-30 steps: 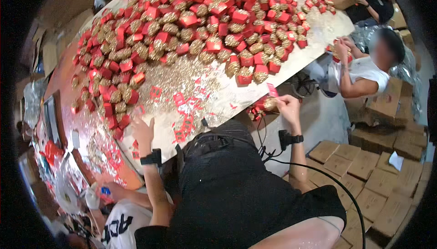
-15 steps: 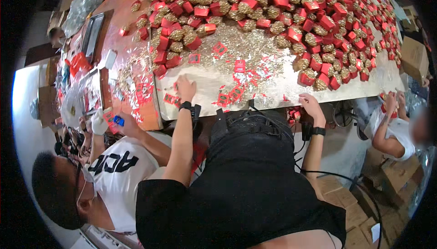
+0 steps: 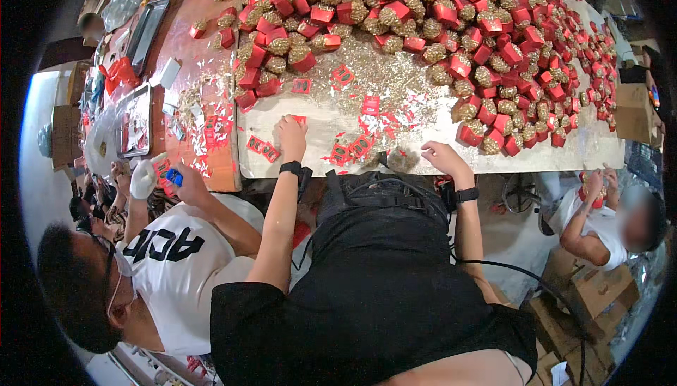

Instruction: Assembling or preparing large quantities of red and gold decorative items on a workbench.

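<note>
My left hand [image 3: 291,136] lies flat on the pale table top [image 3: 317,114], fingers over a small red card [image 3: 299,121], with more red cards [image 3: 262,149] just to its left. My right hand [image 3: 441,156] rests at the table's near edge, fingers curled beside a loose tuft of gold shred [image 3: 402,160]; whether it holds anything I cannot tell. Beyond both hands spreads a big heap of small red boxes stuffed with gold shred [image 3: 451,26]. Scattered red cards [image 3: 356,147] lie between my hands.
A person in a white shirt [image 3: 176,252] sits at my left, handling small items at a brown table [image 3: 197,82] with trays. Another person [image 3: 606,224] sits low at my right among cardboard boxes [image 3: 585,294]. A black cable [image 3: 522,280] trails from my waist.
The view has swung left, so the table heap shifted right and the person at my left came into sight. My left hand slid forward onto the red cards; my right hand stays at the edge.
</note>
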`<state>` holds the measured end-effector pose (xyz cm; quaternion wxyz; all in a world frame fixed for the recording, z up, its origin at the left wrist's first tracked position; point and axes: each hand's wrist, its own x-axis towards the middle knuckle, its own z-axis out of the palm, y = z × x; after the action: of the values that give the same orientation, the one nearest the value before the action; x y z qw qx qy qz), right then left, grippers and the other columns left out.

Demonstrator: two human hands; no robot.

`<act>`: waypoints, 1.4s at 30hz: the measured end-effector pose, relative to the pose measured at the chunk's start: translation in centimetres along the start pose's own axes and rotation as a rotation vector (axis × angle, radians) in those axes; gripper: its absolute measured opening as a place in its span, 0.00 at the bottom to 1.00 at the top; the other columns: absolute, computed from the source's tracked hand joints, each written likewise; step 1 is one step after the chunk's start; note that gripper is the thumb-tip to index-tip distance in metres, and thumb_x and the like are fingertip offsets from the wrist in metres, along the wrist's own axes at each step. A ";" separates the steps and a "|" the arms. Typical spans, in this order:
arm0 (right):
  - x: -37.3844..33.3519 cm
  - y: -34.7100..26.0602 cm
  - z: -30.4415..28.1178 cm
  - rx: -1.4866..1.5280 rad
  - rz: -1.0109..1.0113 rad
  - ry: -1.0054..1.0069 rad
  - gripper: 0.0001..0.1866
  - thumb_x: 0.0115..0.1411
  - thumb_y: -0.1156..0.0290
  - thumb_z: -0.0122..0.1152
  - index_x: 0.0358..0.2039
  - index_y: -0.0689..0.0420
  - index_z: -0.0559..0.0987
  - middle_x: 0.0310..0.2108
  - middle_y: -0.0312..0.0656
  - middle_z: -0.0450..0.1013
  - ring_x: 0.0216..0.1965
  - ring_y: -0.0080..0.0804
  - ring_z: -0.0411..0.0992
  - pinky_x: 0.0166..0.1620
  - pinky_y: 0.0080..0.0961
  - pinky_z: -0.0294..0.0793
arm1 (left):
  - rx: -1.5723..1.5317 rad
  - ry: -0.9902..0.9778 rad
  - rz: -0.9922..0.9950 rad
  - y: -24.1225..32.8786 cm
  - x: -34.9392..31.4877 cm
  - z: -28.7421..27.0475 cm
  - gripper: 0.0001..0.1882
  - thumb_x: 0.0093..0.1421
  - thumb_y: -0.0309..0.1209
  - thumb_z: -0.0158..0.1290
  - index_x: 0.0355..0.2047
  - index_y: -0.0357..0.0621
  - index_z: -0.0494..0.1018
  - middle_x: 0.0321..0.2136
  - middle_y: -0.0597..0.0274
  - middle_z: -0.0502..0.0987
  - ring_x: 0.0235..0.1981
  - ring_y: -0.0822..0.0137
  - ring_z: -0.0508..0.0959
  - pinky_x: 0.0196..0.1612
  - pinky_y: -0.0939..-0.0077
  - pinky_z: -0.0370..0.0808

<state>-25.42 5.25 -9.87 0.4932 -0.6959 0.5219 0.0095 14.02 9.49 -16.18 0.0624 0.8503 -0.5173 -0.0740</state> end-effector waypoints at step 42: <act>-8.4 -2.1 -7.3 1.495 -0.361 0.284 0.13 0.56 0.78 0.51 0.42 0.69 0.71 0.43 0.48 0.69 0.49 0.38 0.66 0.52 0.24 0.65 | -0.784 -0.558 0.595 36.2 -0.5 1.1 0.25 0.53 0.43 0.50 0.39 0.31 0.64 0.33 0.40 0.71 0.34 0.51 0.72 0.36 0.63 0.69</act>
<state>-31.36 6.14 -0.32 0.7535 -0.2477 0.3268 -0.5139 -17.96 -6.66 -10.61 0.2527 0.5294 -0.6654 -0.4617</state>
